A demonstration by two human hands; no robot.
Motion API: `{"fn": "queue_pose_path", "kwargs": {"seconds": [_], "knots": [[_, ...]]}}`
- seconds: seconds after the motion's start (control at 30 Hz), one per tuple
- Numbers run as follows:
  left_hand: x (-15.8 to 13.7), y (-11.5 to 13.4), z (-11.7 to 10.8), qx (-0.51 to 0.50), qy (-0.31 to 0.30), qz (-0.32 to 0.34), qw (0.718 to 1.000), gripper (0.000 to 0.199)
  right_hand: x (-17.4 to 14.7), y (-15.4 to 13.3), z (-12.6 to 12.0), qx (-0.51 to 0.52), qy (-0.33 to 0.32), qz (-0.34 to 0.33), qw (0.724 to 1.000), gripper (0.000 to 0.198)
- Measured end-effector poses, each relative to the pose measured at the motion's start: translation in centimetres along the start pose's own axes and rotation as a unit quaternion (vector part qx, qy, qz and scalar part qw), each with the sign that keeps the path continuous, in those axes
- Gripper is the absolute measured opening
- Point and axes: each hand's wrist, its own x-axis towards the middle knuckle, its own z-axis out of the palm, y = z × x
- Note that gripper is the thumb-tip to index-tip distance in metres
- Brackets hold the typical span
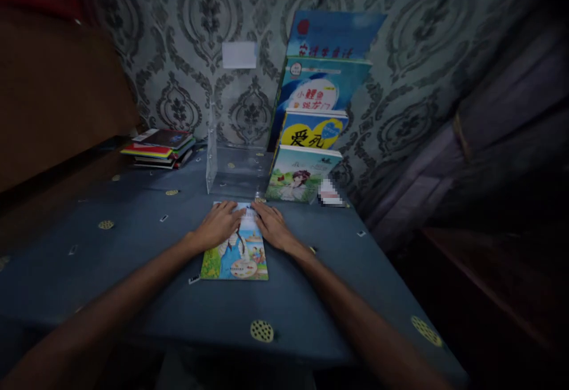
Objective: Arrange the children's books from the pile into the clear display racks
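Observation:
A colourful picture book (237,259) lies flat on the table with its illustrated cover up. My left hand (219,224) rests on the upper left of the cover, fingers stretched out. On the upper right edge lies my right hand (273,225), its fingers also extended. Both hands hide part of the cover. Just beyond them stands a clear acrylic rack (211,162); its left part shows no books. The right part carries several books in rising steps, with a green-covered book (296,175) in front and a blue book (333,34) at the top.
A stack of books (160,147) sits at the back left beside a brown panel (57,93). The blue tablecloth (133,248) has a pineapple print. A white card (240,55) appears before the patterned wall. A pixelated item (331,194) is right of the rack; a curtain (427,159) hangs farther right.

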Motion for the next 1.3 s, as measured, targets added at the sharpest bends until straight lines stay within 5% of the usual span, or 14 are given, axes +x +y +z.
{"fn": "queue_pose_path", "kwargs": {"seconds": [0.4,0.77,1.03,1.3], "knots": [[-0.5,-0.2,1.6,-0.107,0.035,0.127,0.985,0.041,-0.2,-0.4,-0.9,0.017,-0.017,0.007,1.000,0.053],[-5.1,3.9,-1.3,-0.158,-0.031,0.208,0.965,0.037,-0.1,-0.1,-0.5,0.014,-0.013,0.000,1.000,0.051],[-5.7,3.8,-1.6,-0.212,-0.037,0.187,0.959,0.037,-0.8,-0.7,-0.8,-0.001,-0.007,0.009,1.000,0.051],[-2.3,-3.5,1.7,-0.143,0.073,-0.016,0.987,0.041,-1.0,-0.6,-0.3,-0.007,0.005,0.013,1.000,0.050]]}}
